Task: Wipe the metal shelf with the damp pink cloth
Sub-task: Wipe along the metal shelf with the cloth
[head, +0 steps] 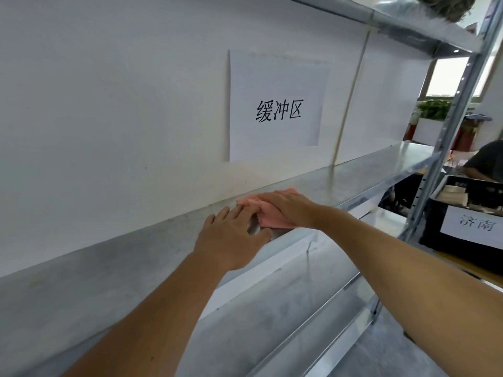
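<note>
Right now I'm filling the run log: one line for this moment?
stage: wiping | right hand flat on pink cloth | left hand beside cloth on metal shelf

My pink cloth [268, 213] lies flattened and rumpled at the frame's centre, on the grey metal shelf [109, 257], which runs from lower left to the right edge along the white wall.

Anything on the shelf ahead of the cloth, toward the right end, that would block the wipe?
Nothing visible. The right hand presses the pink cloth flat on the metal shelf, whose surface looks bare up to the upright post.
</note>
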A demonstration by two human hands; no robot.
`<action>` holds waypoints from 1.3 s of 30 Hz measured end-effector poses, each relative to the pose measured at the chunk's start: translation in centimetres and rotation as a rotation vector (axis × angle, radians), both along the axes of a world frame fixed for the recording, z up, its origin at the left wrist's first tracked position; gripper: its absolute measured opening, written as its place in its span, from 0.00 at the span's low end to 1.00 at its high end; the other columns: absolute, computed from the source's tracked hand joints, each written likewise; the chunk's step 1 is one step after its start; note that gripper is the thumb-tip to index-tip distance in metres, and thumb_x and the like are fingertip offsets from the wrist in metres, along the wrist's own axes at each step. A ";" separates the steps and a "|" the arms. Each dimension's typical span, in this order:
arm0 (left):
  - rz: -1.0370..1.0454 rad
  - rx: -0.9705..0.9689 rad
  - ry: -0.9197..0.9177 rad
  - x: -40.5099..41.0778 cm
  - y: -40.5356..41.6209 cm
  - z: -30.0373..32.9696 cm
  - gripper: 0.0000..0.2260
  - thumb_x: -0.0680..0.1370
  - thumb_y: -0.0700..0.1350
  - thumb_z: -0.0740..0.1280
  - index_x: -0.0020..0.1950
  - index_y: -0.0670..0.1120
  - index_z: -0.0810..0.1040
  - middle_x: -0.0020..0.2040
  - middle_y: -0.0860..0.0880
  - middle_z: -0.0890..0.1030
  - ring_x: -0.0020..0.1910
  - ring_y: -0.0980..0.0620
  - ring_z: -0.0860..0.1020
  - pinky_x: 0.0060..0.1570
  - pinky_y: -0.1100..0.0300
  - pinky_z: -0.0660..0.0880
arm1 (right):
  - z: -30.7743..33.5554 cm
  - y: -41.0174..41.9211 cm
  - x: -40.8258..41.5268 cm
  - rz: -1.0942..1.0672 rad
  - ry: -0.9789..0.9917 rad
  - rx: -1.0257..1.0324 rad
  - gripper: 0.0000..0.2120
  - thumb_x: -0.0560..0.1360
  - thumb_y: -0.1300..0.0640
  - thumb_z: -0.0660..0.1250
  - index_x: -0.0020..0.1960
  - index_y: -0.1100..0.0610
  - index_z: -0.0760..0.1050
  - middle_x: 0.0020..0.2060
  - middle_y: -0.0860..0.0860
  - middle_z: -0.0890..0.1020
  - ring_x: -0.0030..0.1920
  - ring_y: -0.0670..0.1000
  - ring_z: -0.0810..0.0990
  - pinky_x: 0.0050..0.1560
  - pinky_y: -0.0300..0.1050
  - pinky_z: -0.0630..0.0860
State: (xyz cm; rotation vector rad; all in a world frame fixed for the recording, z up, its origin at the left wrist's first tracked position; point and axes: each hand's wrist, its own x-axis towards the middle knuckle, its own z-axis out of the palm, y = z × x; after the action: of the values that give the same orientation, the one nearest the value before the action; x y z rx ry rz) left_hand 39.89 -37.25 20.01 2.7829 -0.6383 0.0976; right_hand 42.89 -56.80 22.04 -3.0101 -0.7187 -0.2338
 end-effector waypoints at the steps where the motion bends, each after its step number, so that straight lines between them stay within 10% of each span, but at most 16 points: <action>1: -0.009 -0.009 -0.016 0.0 0.0 0.0 0.28 0.80 0.68 0.54 0.78 0.63 0.57 0.83 0.53 0.62 0.81 0.44 0.59 0.79 0.43 0.55 | 0.3 0.0 0.3 -0.057 0.063 0.054 0.29 0.85 0.42 0.50 0.81 0.53 0.67 0.76 0.56 0.75 0.76 0.60 0.73 0.77 0.60 0.64; 4: -0.032 0.010 -0.041 0.1 0.0 -0.2 0.25 0.80 0.67 0.53 0.77 0.66 0.56 0.82 0.53 0.63 0.80 0.43 0.61 0.77 0.42 0.57 | 0.3 -0.6 1.4 -0.168 0.195 0.206 0.21 0.90 0.54 0.50 0.80 0.57 0.69 0.76 0.56 0.75 0.76 0.57 0.71 0.76 0.51 0.61; 14: -0.021 0.027 -0.018 0.0 0.0 -0.2 0.22 0.82 0.65 0.53 0.76 0.62 0.65 0.82 0.53 0.63 0.82 0.43 0.57 0.79 0.42 0.53 | -0.9 -1.8 4.2 -0.232 0.189 0.147 0.27 0.88 0.42 0.49 0.84 0.50 0.62 0.83 0.52 0.65 0.83 0.56 0.60 0.80 0.52 0.52; 21: 0.014 -0.063 -0.022 -0.9 0.9 0.7 0.15 0.80 0.65 0.57 0.62 0.60 0.72 0.64 0.54 0.77 0.66 0.48 0.71 0.71 0.46 0.65 | -1.4 -1.2 2.9 -0.186 0.182 -0.094 0.76 0.48 0.14 0.17 0.87 0.50 0.48 0.86 0.56 0.51 0.86 0.61 0.49 0.82 0.66 0.48; 39: 0.054 -0.018 -0.010 -5.0 16.6 0.8 0.22 0.79 0.69 0.58 0.70 0.63 0.68 0.72 0.60 0.72 0.72 0.54 0.68 0.73 0.52 0.65 | -1.5 9.8 0.0 -0.135 0.139 -0.048 0.63 0.60 0.15 0.21 0.86 0.44 0.50 0.86 0.50 0.56 0.85 0.56 0.54 0.82 0.63 0.50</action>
State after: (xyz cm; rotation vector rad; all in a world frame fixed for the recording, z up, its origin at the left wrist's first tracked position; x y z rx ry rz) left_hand 34.92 -20.64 20.85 2.7841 -0.5624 0.1276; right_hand 42.93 -47.01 20.57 -3.0845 -0.5183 -0.0107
